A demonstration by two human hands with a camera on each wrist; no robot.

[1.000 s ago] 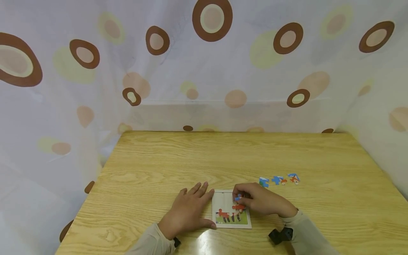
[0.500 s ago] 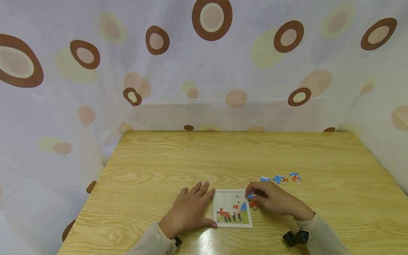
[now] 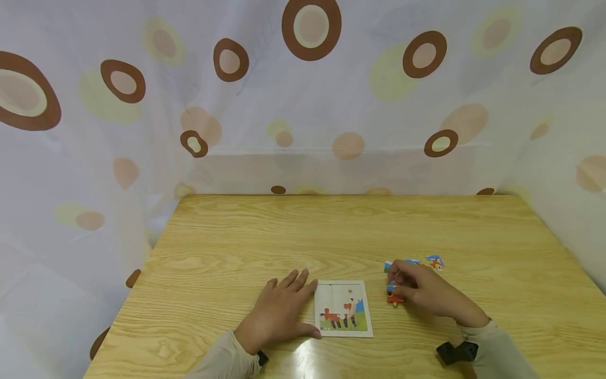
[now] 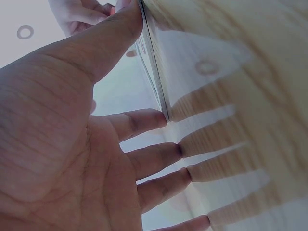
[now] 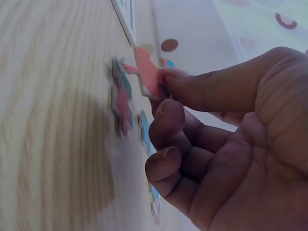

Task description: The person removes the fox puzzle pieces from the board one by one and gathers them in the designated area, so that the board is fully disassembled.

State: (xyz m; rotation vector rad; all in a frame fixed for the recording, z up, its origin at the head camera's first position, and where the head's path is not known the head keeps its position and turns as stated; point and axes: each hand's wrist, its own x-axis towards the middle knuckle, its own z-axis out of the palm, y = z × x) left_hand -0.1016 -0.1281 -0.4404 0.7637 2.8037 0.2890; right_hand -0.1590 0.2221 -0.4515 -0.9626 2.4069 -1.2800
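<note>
My right hand (image 3: 437, 295) pinches a red jigsaw piece (image 5: 148, 74) between thumb and forefinger, a little above the table to the right of the puzzle frame; its other fingers curl inward. The square white-rimmed puzzle frame (image 3: 369, 316) lies flat, with fitted pieces (image 3: 343, 318) showing a red-and-white animal on green along its lower part and right side. Its upper left area is bare. Spread flat on the table, my left hand (image 3: 279, 316) has thumb and forefinger against the frame's left edge, seen also in the left wrist view (image 4: 156, 86).
Loose jigsaw pieces lie beyond my right hand, among them a blue-and-orange one (image 3: 435, 262) and a blue one (image 3: 387, 266); the hand partly covers some. The wooden table (image 3: 265, 231) ends at a patterned curtain (image 3: 303, 105) behind and at the sides.
My right hand has moved right with the jigsaw piece, from over the puzzle frame to beside the loose pieces. The left hand stays at the frame's left edge.
</note>
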